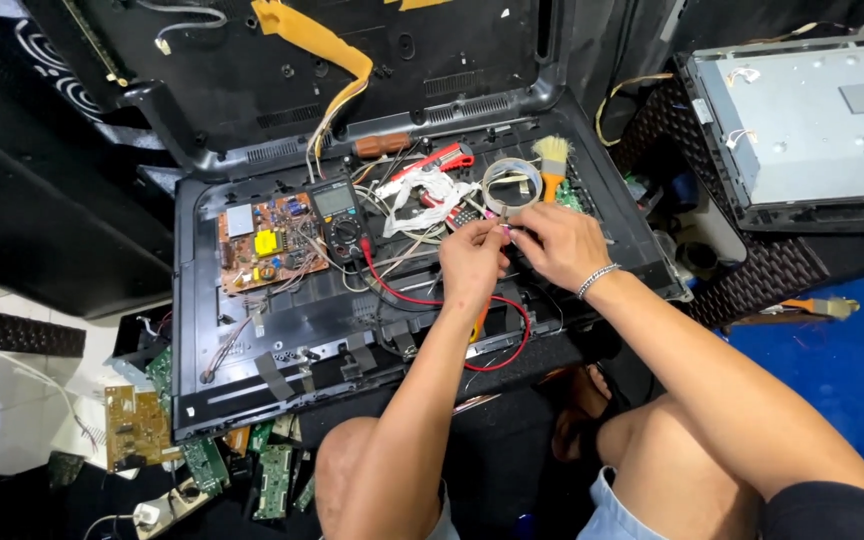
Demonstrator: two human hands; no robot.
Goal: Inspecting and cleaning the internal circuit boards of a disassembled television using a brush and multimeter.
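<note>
Above the black panel (282, 330), left hand (472, 255) and right hand (557, 243) pinch a small pink part (503, 229).

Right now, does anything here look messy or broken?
Yes. The black back panel lies opened up with an orange circuit board bare, and wires tangle around the multimeter. More green boards are strewn on the floor below. Both hands, left hand and right hand, pinch something small and pink.

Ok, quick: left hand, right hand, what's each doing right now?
Left hand: fingers pinched shut on a small pink part.
Right hand: fingers pinched on the same small pink part.
</note>
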